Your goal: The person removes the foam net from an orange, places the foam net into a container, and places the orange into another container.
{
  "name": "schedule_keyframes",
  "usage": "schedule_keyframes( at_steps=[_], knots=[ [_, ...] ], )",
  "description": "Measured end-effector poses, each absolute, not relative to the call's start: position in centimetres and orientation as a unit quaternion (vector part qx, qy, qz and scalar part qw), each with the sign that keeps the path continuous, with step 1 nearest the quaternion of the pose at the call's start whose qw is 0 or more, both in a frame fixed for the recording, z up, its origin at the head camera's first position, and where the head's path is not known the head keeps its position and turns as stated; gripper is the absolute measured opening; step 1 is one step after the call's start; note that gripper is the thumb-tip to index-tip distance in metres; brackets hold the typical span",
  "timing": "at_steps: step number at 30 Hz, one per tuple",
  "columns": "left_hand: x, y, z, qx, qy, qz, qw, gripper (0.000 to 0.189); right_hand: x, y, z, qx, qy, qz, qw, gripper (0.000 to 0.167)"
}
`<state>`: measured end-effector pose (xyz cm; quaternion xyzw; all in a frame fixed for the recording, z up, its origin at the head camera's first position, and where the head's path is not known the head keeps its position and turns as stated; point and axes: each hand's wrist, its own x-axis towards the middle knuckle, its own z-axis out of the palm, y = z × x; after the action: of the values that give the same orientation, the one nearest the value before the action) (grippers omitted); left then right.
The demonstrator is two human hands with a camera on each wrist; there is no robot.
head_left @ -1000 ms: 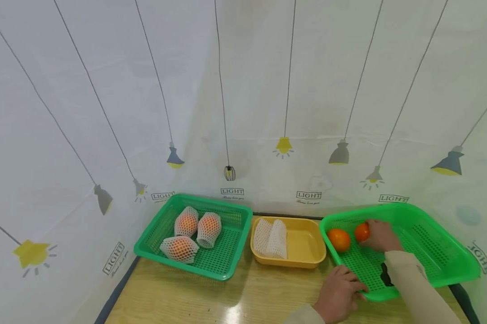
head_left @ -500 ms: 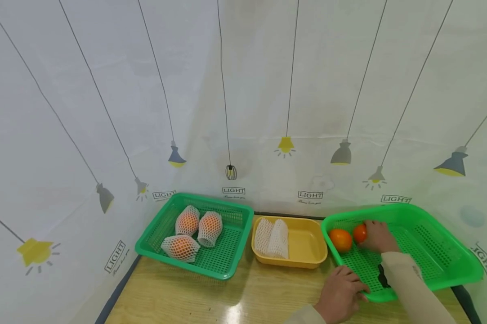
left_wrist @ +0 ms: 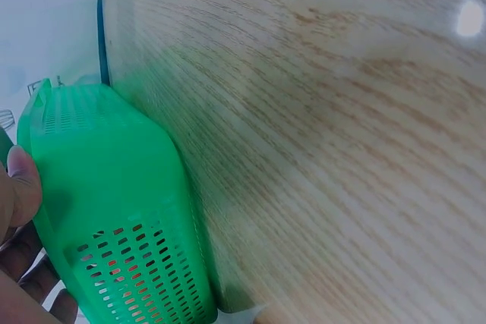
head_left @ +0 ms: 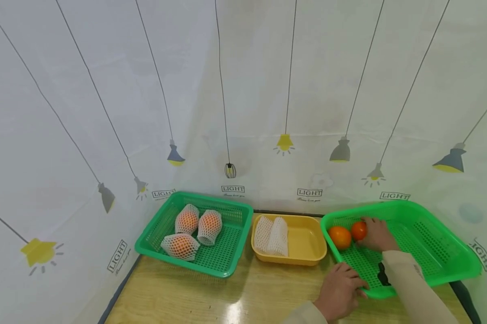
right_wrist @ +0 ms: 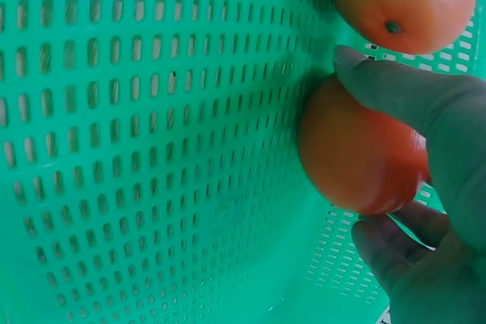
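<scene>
In the head view my right hand (head_left: 378,235) reaches into the bright green basket (head_left: 441,265) at the right. Its thumb and fingers hold a smooth, round red-orange fruit (right_wrist: 361,149) from two sides, low over the basket's slotted floor. Close beside that fruit sits a larger orange (head_left: 339,237), whose small dark stem mark shows in the right wrist view. My left hand (head_left: 340,288) grips the near left corner of the basket's rim, thumb on one side and fingers on the other, as the left wrist view (left_wrist: 19,195) shows.
A darker green basket (head_left: 233,256) at the left holds three fruits (head_left: 186,220) in white foam nets. Between the baskets stands a yellow tray (head_left: 304,240) with two foam net sleeves (head_left: 277,237). A wall sheet (head_left: 251,90) printed with lamps rises behind the wooden table (head_left: 203,294).
The right hand and its red-orange fruit have shifted slightly left, closer to the orange. The left hand keeps its place on the rim.
</scene>
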<state>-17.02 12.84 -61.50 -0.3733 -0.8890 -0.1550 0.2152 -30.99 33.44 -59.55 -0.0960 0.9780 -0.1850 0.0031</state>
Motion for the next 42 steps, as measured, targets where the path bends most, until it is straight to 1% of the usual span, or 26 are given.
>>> schedule_keyframes(
  at_steps=[11, 19, 34, 42],
  knots=[
    [-16.9, 12.8, -61.1, -0.374, -0.892, -0.147, 0.209, 0.009, -30.4, 34.3, -58.9, -0.092, 0.972, -0.215, 0.02, 0.099],
    [-16.8, 12.9, -61.2, -0.375, -0.89, -0.134, 0.222, 0.009, -30.0, 34.8, -59.1, -0.086, 0.971, -0.221, 0.03, 0.1],
    [-17.0, 13.0, -61.6, -0.372, -0.893, -0.14, 0.212, 0.01, -28.4, 34.3, -56.9, -0.064, 0.957, -0.276, 0.064, 0.111],
    [-16.9, 12.8, -61.6, -0.368, -0.885, -0.181, 0.222, 0.007, -26.8, 33.1, -55.4, -0.053, 0.949, -0.306, 0.057, 0.109]
  ],
)
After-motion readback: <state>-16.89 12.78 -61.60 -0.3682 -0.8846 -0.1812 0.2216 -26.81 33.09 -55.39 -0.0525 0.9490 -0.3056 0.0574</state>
